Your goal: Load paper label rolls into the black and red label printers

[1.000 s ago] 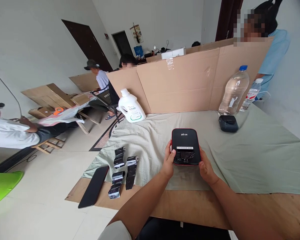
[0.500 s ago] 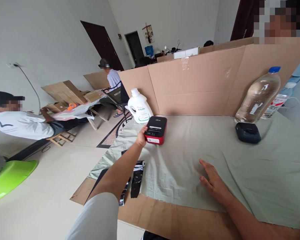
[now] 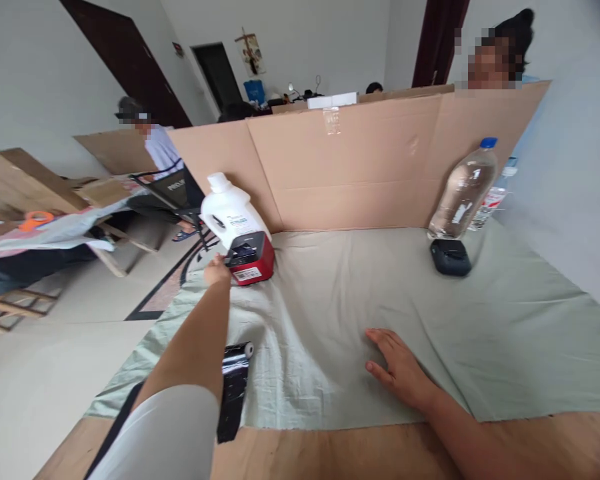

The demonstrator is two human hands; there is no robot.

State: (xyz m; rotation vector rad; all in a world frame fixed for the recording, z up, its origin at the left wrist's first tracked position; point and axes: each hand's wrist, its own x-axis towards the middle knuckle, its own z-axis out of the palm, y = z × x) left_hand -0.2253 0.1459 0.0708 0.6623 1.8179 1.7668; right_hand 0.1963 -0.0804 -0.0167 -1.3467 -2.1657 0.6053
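Note:
My left hand point(image 3: 218, 269) reaches far across the table and grips the left side of a small black and red printer point(image 3: 251, 260), which rests on the pale green cloth point(image 3: 330, 300) beside a white jug point(image 3: 228, 215). On the cloth near the table's front, my right hand point(image 3: 399, 369) lies flat with fingers spread and holds nothing. A black ribbon roll point(image 3: 234, 387) lies by my left forearm, partly hidden under it.
A cardboard wall point(image 3: 350, 167) stands along the table's back. A clear water bottle point(image 3: 464, 189) and a small black device point(image 3: 450, 257) sit at the back right. A person's head shows behind the cardboard at the right. Other people sit at left by wooden boards.
The printer left the spot in front of me and went to the back left in my left hand. My right hand let go and settled flat on the cloth.

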